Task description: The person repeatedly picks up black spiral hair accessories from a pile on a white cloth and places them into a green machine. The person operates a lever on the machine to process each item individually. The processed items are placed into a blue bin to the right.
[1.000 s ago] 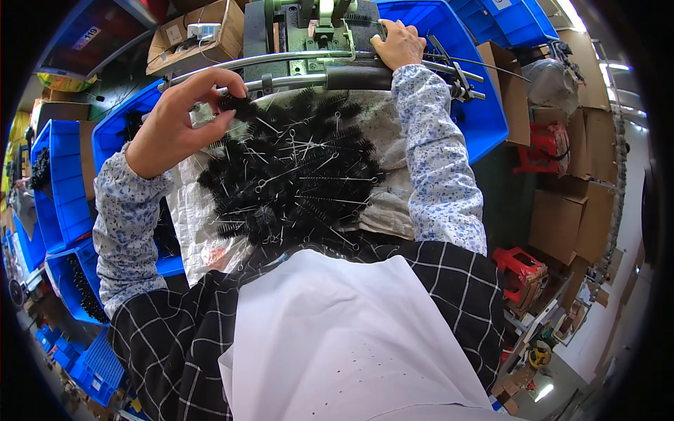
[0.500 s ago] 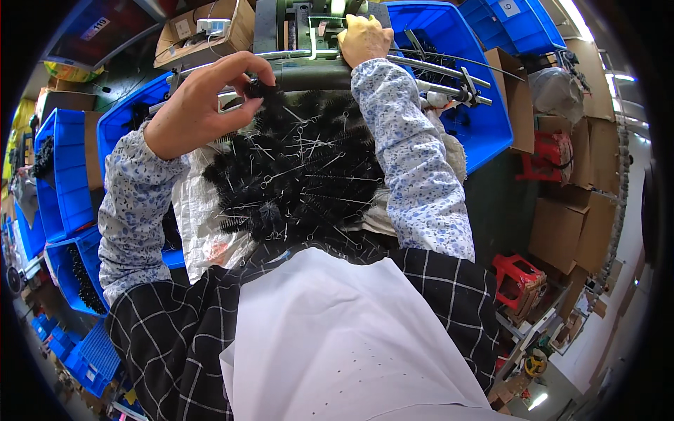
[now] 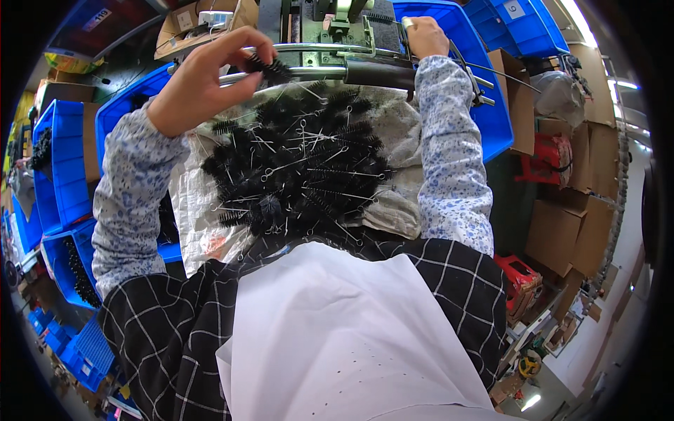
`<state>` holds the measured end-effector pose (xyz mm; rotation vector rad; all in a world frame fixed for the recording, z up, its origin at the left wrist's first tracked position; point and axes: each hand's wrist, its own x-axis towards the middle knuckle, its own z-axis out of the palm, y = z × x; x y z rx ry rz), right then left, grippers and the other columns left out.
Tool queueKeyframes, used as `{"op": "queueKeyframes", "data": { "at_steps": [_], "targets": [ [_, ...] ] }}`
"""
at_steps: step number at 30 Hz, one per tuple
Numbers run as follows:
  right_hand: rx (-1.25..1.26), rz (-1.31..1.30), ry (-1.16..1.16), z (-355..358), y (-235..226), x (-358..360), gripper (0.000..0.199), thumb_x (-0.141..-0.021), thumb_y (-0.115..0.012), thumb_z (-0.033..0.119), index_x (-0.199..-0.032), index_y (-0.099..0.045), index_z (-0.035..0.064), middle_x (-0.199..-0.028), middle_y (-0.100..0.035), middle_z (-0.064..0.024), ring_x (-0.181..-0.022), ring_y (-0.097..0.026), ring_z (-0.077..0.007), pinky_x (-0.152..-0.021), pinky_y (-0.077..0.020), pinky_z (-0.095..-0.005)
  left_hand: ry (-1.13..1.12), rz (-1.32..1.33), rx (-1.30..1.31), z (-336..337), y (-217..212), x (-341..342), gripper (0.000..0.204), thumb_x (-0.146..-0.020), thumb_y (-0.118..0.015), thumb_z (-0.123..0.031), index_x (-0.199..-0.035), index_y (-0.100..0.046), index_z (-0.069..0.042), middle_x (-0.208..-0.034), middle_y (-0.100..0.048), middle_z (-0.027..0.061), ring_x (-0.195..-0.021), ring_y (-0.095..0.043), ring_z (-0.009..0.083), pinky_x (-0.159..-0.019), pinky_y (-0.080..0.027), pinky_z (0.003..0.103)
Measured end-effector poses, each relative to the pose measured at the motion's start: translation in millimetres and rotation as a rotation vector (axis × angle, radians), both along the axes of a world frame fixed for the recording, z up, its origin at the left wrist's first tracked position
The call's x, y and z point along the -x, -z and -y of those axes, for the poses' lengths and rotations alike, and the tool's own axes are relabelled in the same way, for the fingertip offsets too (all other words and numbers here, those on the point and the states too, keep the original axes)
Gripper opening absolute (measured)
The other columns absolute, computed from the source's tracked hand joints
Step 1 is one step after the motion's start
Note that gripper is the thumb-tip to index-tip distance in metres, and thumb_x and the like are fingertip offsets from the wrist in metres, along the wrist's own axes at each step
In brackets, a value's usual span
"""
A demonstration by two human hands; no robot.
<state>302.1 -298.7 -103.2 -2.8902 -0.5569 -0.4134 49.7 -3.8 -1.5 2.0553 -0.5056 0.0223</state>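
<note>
My left hand [image 3: 210, 81] pinches a small black bristle brush [image 3: 270, 69] between thumb and fingers, its thin wire stem pointing down to the right. My right hand [image 3: 426, 36] is closed at the right side of a green metal machine [image 3: 338, 28]; what its fingers grip is hidden. Another dark brush [image 3: 379, 17] lies on the machine near that hand. Below both hands, a heap of black wire brushes [image 3: 295, 165] with looped ends rests on a whitish woven sheet [image 3: 397, 126] over my lap.
Metal rails [image 3: 309, 72] cross in front of the machine, with a dark cylinder [image 3: 382, 73] on them. Blue bins stand on the left [image 3: 67, 168] and right [image 3: 498, 130]. A cardboard box [image 3: 242, 17] sits at the far left, and red stools [image 3: 519, 281] at the right.
My right hand has moved right from the machine's middle, and the dark cylinder on the rail has shifted right too. My left hand has risen slightly, with more of its brush showing.
</note>
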Motion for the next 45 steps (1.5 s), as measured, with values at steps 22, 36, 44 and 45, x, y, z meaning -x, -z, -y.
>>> {"op": "queueKeyframes", "data": {
  "at_steps": [22, 36, 44, 45],
  "targets": [
    [-0.233, -0.044, -0.326, -41, -37, 100, 0.028, -0.082, -0.057, 0.021, -0.108, -0.059, 0.0130, -0.089, -0.063, -0.0098, -0.075, -0.061, -0.0230, -0.066, -0.0479, -0.0338, -0.154, -0.121, -0.074, 34, 53, 0, 0.039, -0.078, -0.062, -0.012, -0.110, -0.044, 0.000, -0.100, -0.055, 0.0143, -0.088, -0.058, 0.0233, -0.076, -0.048, 0.034],
    [0.059, 0.079, -0.137, -34, 5, 31, 0.023, -0.079, -0.056, 0.024, -0.101, -0.065, 0.0215, -0.085, -0.064, -0.0048, -0.080, -0.060, -0.0249, -0.079, -0.0449, -0.0363, -0.140, -0.317, -0.545, 33, 93, 13, 0.038, -0.077, -0.056, -0.014, -0.110, -0.043, -0.001, -0.095, -0.057, 0.0224, -0.094, -0.053, 0.0373, -0.082, -0.042, 0.041],
    [0.021, 0.092, -0.158, -36, 1, 33, 0.024, -0.079, -0.056, 0.024, -0.101, -0.065, 0.0207, -0.085, -0.064, -0.0057, -0.080, -0.059, -0.0257, -0.080, -0.0444, -0.0366, -0.152, -0.044, -0.398, 29, 76, 19, 0.030, -0.079, -0.054, -0.009, -0.107, -0.047, -0.002, -0.096, -0.054, 0.0170, -0.095, -0.053, 0.0338, -0.085, -0.042, 0.037],
    [0.025, 0.101, -0.148, -37, -1, 34, 0.024, -0.079, -0.057, 0.024, -0.101, -0.065, 0.0204, -0.085, -0.064, -0.0059, -0.080, -0.059, -0.0260, -0.080, -0.0443, -0.0367, -0.147, 0.035, -0.386, 29, 75, 19, 0.029, -0.079, -0.054, -0.009, -0.106, -0.047, -0.001, -0.093, -0.054, 0.0165, -0.093, -0.053, 0.0338, -0.083, -0.043, 0.037]
  ]
}}
